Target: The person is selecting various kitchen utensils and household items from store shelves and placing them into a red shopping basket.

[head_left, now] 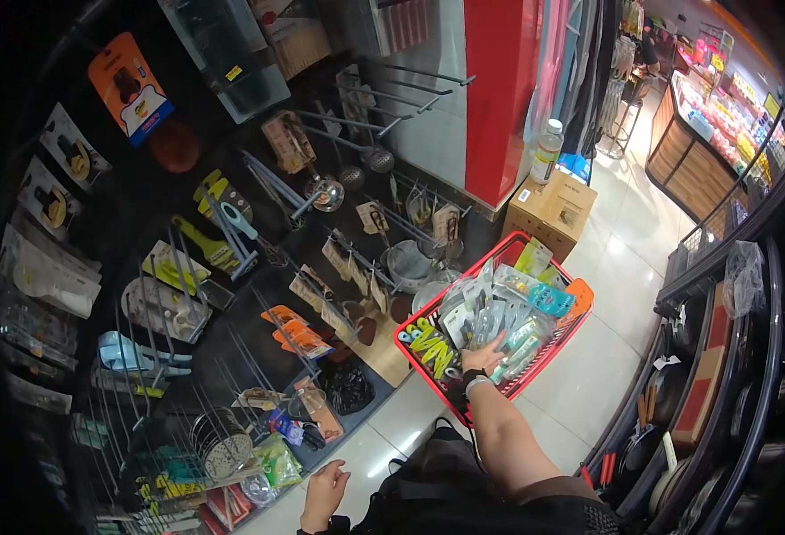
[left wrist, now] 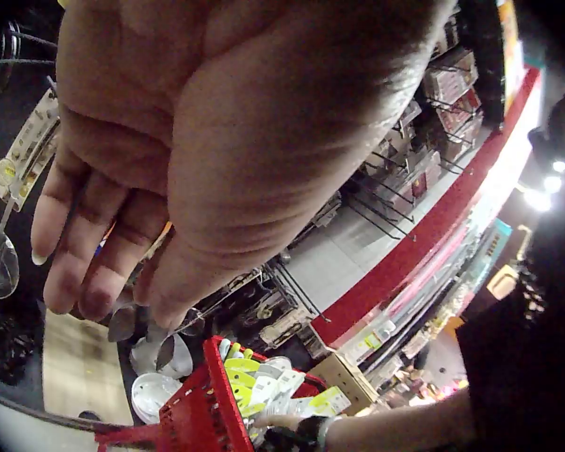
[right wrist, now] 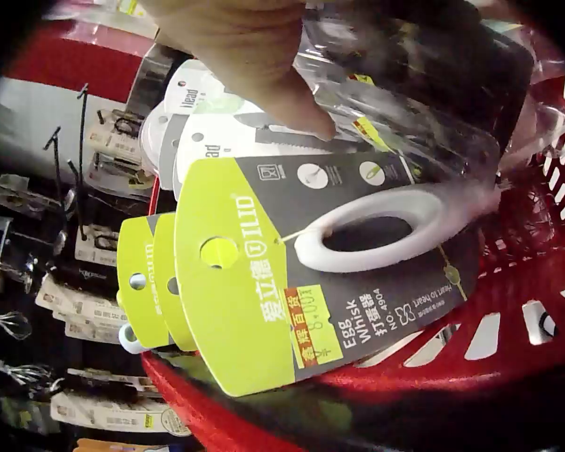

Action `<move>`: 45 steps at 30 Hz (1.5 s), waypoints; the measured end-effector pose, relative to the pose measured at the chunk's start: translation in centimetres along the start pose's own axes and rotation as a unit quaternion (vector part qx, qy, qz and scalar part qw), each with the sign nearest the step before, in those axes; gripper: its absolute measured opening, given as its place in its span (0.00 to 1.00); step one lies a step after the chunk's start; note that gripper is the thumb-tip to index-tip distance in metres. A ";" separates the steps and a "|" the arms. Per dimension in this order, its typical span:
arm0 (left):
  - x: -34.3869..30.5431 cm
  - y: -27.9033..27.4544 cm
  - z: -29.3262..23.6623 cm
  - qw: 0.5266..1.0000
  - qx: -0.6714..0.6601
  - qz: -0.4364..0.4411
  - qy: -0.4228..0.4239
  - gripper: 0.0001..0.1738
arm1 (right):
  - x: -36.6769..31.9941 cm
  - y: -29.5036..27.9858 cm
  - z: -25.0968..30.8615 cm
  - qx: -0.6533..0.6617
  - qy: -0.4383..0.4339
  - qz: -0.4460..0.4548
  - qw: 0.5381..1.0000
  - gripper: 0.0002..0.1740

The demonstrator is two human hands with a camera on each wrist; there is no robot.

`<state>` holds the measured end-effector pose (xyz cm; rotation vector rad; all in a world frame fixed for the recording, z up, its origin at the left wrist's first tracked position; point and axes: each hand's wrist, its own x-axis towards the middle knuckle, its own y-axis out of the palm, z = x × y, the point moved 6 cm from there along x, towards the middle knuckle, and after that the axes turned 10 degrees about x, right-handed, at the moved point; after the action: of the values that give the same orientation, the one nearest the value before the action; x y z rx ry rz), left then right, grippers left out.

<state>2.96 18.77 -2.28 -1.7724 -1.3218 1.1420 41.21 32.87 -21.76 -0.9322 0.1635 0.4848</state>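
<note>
Reaching into a red shopping basket (head_left: pixel 408 343) packed with carded kitchen utensils, a shopper's right hand (head_left: pixel 484 357) rests on the packs; whether it grips 1 cannot be told. At the basket's rim lies a lime-green card (right wrist: pixel 264 292) reading "Egg Whisk" and "NO. 4904", with 2 like cards behind it. Left of the basket, the left hand (head_left: pixel 324 493) hangs relaxed and empty beside pegs of utensils (head_left: pixel 232 259). Pale floor tiles (head_left: pixel 589 374) spread below the basket, with a cardboard box (head_left: pixel 553 209) beyond it.
</note>
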 end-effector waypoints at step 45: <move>-3.2 -10.3 -0.6 0.850 -0.416 -0.321 0.033 0.13 | -35.6 -3.8 7.0 0.500 0.107 0.762 0.397 0.37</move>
<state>-1.03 18.63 7.80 -1.6094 -2.3422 0.1014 11.15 24.88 -2.69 0.7376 1.4745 1.6918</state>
